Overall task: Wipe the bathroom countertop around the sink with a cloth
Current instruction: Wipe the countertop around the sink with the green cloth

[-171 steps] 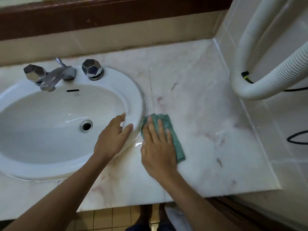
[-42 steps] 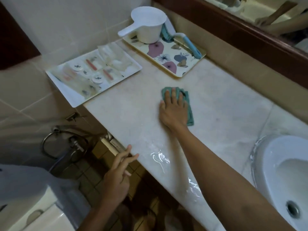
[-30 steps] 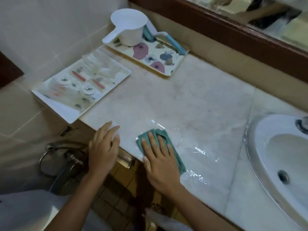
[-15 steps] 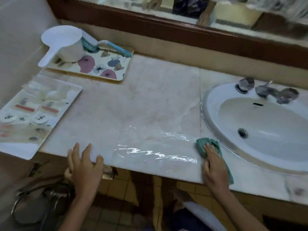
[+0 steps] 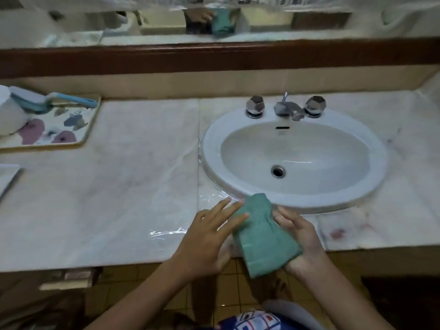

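The green cloth (image 5: pixel 264 239), gripped by the right hand (image 5: pixel 303 242) and touched by the flat-fingered left hand (image 5: pixel 204 241), may be dropped if loosened.

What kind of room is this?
Most likely a bathroom: a white oval sink set into a marble-look countertop, a chrome faucet with two knobs at its back, and a wide mirror along the wall above.

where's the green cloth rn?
Head view, lower centre: the green cloth is between both hands at the front edge of the countertop, by the near rim of the sink. The right hand holds it; the left hand touches its left side.
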Motion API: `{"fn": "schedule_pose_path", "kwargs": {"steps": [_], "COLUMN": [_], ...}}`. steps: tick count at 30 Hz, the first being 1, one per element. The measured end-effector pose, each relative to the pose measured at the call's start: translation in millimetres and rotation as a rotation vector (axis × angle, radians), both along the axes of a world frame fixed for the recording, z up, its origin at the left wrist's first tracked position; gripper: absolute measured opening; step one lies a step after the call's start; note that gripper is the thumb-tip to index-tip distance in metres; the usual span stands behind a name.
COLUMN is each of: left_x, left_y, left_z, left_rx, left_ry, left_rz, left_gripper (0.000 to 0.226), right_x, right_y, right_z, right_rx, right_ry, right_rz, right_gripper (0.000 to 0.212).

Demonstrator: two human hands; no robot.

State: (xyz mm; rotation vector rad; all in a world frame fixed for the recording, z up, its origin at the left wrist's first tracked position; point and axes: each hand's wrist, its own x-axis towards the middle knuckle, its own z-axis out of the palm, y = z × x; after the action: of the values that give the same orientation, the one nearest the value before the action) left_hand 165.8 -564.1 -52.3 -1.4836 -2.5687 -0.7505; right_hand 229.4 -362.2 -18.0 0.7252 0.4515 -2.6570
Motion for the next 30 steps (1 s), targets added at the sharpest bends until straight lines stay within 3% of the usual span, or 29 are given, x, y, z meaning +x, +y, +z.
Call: {"fn": "schedule_pose_path", "kwargs": {"steps": [2, 4, 8, 11, 15, 20, 23, 25, 27, 30], "left_x": [-0.3, -1.8, -10.7, -17.9, -16.8, -36.0, -57.8, -70.2, -82.2, -91.8], "left_y": [46.6, 77.4, 156.5, 206.0, 246.2, 269.3, 271.5, 272.7, 276.3, 287.5], "left_z": [6.5, 12.6, 31.1, 42.1, 59.4, 73.9, 80.0, 87.7, 98.3, 117.0], "left_rx": [-0.073, -0.108, -0.058, -0.086, -0.178, -0.195, -0.368, -0.419, -0.468, -0.566], "left_ry": [0.042, 0.056, 0.209, 0.377, 0.396, 0.421, 0.521, 0.549, 0.512, 0.406], "left_rz": [-0.104, -0.177, -0.270, -0.263, -0.200, -0.294, -0.333, -0.335, -0.307, -0.185], "left_gripper": [0.090, 0.091, 0.066, 0.060, 0.065, 0.035, 0.037, 0.033, 0.022, 0.016], "right_x": [14.8, 19.9, 17.5, 5.3, -8.0, -17.4, -26.3, -36.3, -51.8, -83.3], "right_y": [31.9, 54.6, 131.6, 180.3, 225.0, 235.8, 236.3, 237.5, 240.6, 246.1], "right_z": [6.1, 14.3, 35.4, 51.3, 68.7, 82.2, 83.6, 83.3, 83.5, 81.8], "right_rx": [-0.117, -0.088, -0.097, -0.065, 0.034, 0.104, 0.327, 0.536, 0.827, 1.352], "right_ry": [0.097, 0.143, 0.216, 0.227, 0.245, 0.202, 0.120, 0.129, 0.211, 0.253], "right_rz": [0.081, 0.106, 0.235, 0.313, 0.406, 0.574, 0.727, 0.888, 1.047, 1.121], "right_gripper": [0.062, 0.068, 0.077, 0.071, 0.082, 0.053, 0.022, 0.014, 0.019, 0.032]}}
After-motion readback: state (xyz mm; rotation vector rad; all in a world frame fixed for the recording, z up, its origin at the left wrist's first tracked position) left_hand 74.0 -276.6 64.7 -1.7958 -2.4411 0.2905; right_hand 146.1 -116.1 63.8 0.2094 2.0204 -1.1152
